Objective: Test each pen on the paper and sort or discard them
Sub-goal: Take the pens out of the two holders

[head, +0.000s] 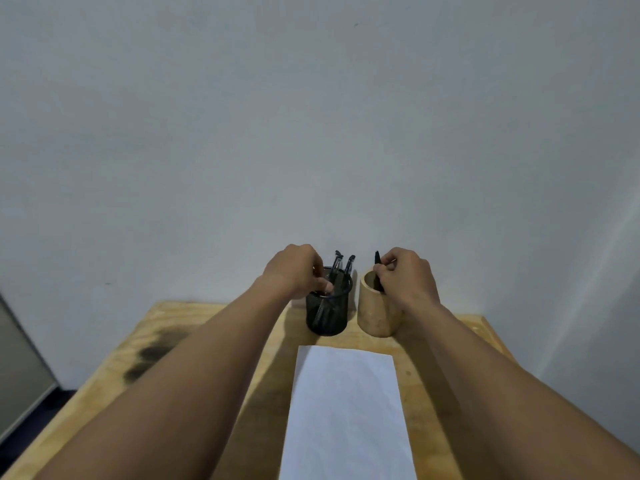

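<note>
A black mesh pen cup (327,315) stands at the back of the wooden table, with pens (343,265) sticking up out of it. My left hand (294,270) is at the cup's left rim, its fingers reaching inside; what they touch is hidden. Right of it stands a wooden cup (377,315). My right hand (407,275) is over that cup, fingers pinched on a black pen (377,263) that stands in its mouth. A white sheet of paper (346,410) lies in front of both cups.
The wooden table (214,341) has dark stains at its left side and ends against a plain grey wall. A grey panel (20,368) stands on the floor at the far left.
</note>
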Tool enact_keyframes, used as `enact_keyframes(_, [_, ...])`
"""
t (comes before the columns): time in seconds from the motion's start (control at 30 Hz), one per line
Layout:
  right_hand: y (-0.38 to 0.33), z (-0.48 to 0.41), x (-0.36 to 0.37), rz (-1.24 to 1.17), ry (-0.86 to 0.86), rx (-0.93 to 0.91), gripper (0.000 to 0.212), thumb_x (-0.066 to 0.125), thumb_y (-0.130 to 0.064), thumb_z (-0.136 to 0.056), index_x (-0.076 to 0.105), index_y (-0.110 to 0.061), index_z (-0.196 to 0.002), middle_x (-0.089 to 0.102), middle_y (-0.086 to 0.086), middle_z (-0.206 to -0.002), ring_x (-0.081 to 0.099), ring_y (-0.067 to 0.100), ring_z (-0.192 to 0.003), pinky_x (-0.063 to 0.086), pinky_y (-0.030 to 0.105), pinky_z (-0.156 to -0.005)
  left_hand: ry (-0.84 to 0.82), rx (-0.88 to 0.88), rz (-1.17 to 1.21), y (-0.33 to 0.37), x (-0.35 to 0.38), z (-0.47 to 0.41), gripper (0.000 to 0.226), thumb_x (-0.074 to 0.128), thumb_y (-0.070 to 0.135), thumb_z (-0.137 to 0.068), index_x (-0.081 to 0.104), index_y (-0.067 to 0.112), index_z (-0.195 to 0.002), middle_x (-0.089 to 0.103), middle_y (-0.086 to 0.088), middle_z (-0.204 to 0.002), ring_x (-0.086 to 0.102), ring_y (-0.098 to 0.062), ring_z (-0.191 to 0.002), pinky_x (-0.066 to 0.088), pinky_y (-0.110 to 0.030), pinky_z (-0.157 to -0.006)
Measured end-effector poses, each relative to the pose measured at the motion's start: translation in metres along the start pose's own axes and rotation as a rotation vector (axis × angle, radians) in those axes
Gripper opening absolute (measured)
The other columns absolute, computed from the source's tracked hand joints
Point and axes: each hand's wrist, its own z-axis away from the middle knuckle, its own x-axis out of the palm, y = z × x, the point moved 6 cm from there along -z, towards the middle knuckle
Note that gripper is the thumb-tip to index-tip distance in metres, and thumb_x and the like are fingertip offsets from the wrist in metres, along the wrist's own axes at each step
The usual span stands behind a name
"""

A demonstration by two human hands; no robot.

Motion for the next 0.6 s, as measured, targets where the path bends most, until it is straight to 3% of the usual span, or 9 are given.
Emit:
enact_keyframes(0.17, [0.002,0.000,0.001,-0.007,-0.003,-0.004,0.007,0.067,-0.027,-0.092,0.070,-0.022,-0.095,0.066,-0.007,-0.080,0.066,0.023,-0.089,0.057,0.039,-0.080,0.186,-0.002,0.220,0.009,-0.002,-0.004,0.035,0.090,0.030,-0.068,0.073,0.015,-0.094,0.068,-0.001,-0.085,0.065,-0.021,-0.084,0.047,-0.028,-0.071])
enact_keyframes(0.3, [0.003,-0.001,0.001,-0.012,-0.008,-0.012,0.008,0.067,-0.027,-0.093,0.070,-0.021,-0.097,0.063,-0.010,-0.077,0.066,0.022,-0.089,0.056,0.037,-0.079,0.275,-0.058,0.388,0.013,0.009,-0.005,0.041,0.091,0.024,-0.069,0.070,0.012,-0.102,0.068,-0.003,-0.085,0.065,-0.020,-0.081,0.054,-0.032,-0.075])
enact_keyframes(0.43, [0.002,-0.003,0.002,-0.022,-0.022,-0.031,0.017,0.065,-0.025,-0.094,0.072,-0.019,-0.108,0.073,-0.002,-0.092,0.067,0.022,-0.094,0.056,0.039,-0.081,0.325,-0.082,0.456,0.016,0.019,-0.006,0.034,0.089,0.022,-0.071,0.069,0.010,-0.096,0.068,-0.002,-0.085,0.064,-0.018,-0.080,0.051,-0.028,-0.071])
enact_keyframes(0.53, [0.004,-0.004,0.002,-0.012,-0.032,-0.045,0.017,0.064,-0.025,-0.093,0.074,-0.020,-0.106,0.075,0.000,-0.097,0.067,0.022,-0.095,0.056,0.037,-0.082,0.284,-0.083,0.386,0.017,0.027,-0.006,0.023,0.083,0.021,-0.078,0.068,0.006,-0.085,0.068,-0.006,-0.081,0.063,-0.023,-0.079,0.052,-0.034,-0.072])
enact_keyframes(0.6, [0.005,-0.004,0.001,-0.020,-0.034,-0.042,0.016,0.064,-0.024,-0.093,0.075,-0.021,-0.104,0.075,-0.001,-0.095,0.067,0.021,-0.094,0.056,0.037,-0.081,0.253,-0.086,0.366,0.017,0.029,-0.006,0.020,0.075,0.020,-0.083,0.063,0.005,-0.077,0.065,-0.007,-0.073,0.059,-0.025,-0.073,0.046,-0.032,-0.064])
